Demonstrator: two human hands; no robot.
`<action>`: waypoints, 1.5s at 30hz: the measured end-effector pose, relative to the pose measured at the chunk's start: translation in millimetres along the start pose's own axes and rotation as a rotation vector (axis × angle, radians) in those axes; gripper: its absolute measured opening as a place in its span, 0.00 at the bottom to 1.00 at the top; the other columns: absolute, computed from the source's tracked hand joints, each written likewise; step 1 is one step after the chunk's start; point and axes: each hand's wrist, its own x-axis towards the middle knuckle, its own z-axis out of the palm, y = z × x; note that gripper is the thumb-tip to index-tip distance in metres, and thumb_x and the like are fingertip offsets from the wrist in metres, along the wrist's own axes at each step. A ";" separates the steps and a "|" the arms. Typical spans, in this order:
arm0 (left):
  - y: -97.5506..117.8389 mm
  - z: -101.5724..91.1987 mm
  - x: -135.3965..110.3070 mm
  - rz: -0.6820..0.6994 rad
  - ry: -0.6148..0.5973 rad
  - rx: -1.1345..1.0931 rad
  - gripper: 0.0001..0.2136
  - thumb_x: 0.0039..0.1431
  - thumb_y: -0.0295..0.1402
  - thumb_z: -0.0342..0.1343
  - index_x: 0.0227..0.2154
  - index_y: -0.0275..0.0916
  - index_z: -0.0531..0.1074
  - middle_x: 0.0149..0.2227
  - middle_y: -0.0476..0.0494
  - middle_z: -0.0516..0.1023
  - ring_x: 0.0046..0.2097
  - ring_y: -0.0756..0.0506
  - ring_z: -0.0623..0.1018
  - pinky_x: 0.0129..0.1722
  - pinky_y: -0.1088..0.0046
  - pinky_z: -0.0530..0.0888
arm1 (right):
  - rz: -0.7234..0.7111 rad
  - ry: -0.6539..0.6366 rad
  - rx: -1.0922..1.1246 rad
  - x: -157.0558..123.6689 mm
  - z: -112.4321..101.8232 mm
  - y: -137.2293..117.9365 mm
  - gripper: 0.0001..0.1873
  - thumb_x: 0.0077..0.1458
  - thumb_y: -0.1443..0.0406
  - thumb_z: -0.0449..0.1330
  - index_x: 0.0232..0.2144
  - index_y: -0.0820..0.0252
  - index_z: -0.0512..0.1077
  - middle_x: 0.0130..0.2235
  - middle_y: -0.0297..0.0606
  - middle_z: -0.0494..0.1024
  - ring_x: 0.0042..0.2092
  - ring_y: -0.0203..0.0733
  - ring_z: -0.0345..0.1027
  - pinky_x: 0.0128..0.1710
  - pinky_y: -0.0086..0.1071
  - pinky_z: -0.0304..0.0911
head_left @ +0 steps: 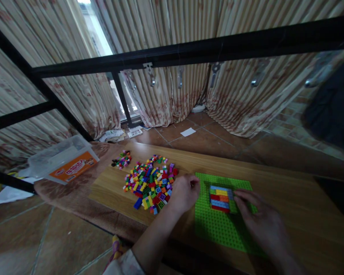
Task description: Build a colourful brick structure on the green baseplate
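Observation:
A green studded baseplate (215, 231) lies on the wooden table. Flat rows of coloured building bricks (219, 199) are set on it in a small block: blue, yellow, orange and red. My right hand (262, 221) reaches over the plate's right side. Its thumb and forefinger pinch at a grey-blue building brick (231, 194) on the block's right edge. Between the plate's left edge and a heap of loose bricks (151, 181), my left hand (185, 193) is closed with its fingers curled. Whatever is inside them, if anything, is hidden.
A smaller brick cluster (122, 159) sits at the table's (109, 187) far left. A clear plastic box (65, 154) with an orange label stands on the rug beyond. Behind the table run a black metal rail (172, 51) with hooks and long curtains (166, 99).

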 end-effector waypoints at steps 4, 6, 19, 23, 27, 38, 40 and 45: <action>-15.4 -22.7 2.4 0.019 -0.043 0.245 0.11 0.54 0.24 0.49 0.29 0.40 0.78 0.32 0.45 0.80 0.34 0.48 0.78 0.36 0.75 0.72 | 0.020 -0.038 0.010 -0.1 2.9 -1.4 0.18 0.55 0.51 0.52 0.36 0.53 0.75 0.43 0.39 0.79 0.44 0.48 0.73 0.48 0.44 0.67; -19.7 -29.4 2.1 -0.010 -0.019 0.351 0.11 0.55 0.25 0.50 0.29 0.40 0.77 0.32 0.44 0.80 0.36 0.46 0.79 0.38 0.73 0.72 | 0.025 -0.043 0.012 0.1 3.6 -2.8 0.18 0.55 0.51 0.52 0.36 0.53 0.75 0.43 0.38 0.79 0.44 0.48 0.73 0.48 0.44 0.67; -21.8 -39.5 27.3 -0.141 0.016 0.651 0.11 0.60 0.30 0.47 0.38 0.36 0.75 0.42 0.35 0.78 0.43 0.39 0.79 0.40 0.68 0.73 | -0.031 -0.013 0.048 -0.1 1.0 -7.6 0.14 0.58 0.55 0.53 0.35 0.54 0.75 0.42 0.39 0.79 0.44 0.45 0.73 0.46 0.39 0.68; -22.2 -37.7 28.0 -0.146 0.011 0.651 0.12 0.60 0.30 0.46 0.38 0.37 0.75 0.39 0.36 0.79 0.43 0.39 0.79 0.40 0.67 0.73 | -0.035 -0.005 0.058 -0.2 -0.1 -8.1 0.14 0.58 0.56 0.52 0.36 0.55 0.75 0.42 0.39 0.79 0.44 0.45 0.73 0.47 0.40 0.68; -23.6 -39.9 28.6 -0.136 0.005 0.643 0.12 0.60 0.30 0.46 0.38 0.40 0.75 0.39 0.38 0.80 0.43 0.40 0.79 0.40 0.68 0.73 | -0.036 -0.003 0.065 -0.5 -0.4 -7.6 0.14 0.58 0.56 0.53 0.35 0.56 0.75 0.42 0.40 0.79 0.44 0.45 0.73 0.48 0.41 0.67; -21.1 -25.5 32.3 -0.154 0.032 0.640 0.12 0.61 0.35 0.48 0.39 0.37 0.75 0.41 0.37 0.79 0.43 0.41 0.78 0.40 0.71 0.73 | -0.040 -0.001 0.066 -1.5 -1.8 -6.2 0.14 0.58 0.56 0.53 0.36 0.56 0.75 0.42 0.41 0.79 0.44 0.46 0.74 0.46 0.42 0.68; -21.0 -24.5 33.8 -0.145 0.030 0.633 0.11 0.61 0.32 0.47 0.38 0.37 0.74 0.42 0.37 0.78 0.43 0.42 0.79 0.39 0.71 0.73 | -0.038 0.003 0.070 -1.4 -2.6 -6.7 0.14 0.58 0.56 0.53 0.35 0.55 0.75 0.42 0.40 0.79 0.44 0.46 0.74 0.47 0.41 0.69; -14.3 -28.2 33.7 -0.063 -0.003 0.585 0.12 0.63 0.30 0.44 0.37 0.36 0.73 0.41 0.36 0.78 0.43 0.42 0.78 0.40 0.70 0.71 | -0.028 0.007 0.075 -0.6 -4.7 -8.6 0.14 0.58 0.57 0.53 0.36 0.56 0.75 0.42 0.40 0.79 0.44 0.45 0.74 0.47 0.40 0.68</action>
